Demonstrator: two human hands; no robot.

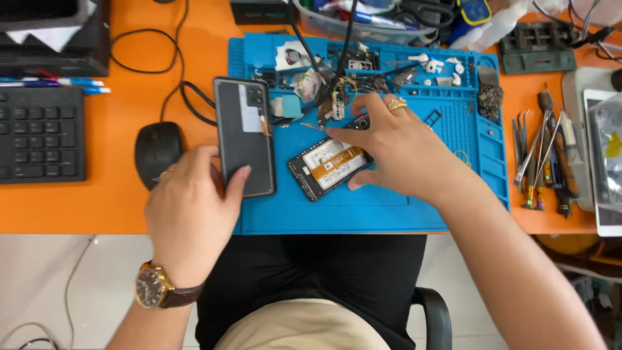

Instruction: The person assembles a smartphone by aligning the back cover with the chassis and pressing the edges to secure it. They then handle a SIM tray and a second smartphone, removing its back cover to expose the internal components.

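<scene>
The right hand (395, 146) covers the upper right part of the opened phone (330, 167), so its top end cannot be made out. The small parts heaped at the back of the blue mat (363, 210) are too small to identify. The keyboard (40, 135) is cut off by the left edge, and the white tablet (602, 162) by the right.

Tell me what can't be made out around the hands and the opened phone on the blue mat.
- Top of the opened black phone, head view: covered by the right hand.
- Lower left of the dark phone back cover: hidden by left hand fingers.
- Small loose parts on the blue silicone mat: too small to tell apart.
- White tablet: cut off by the right edge.
</scene>
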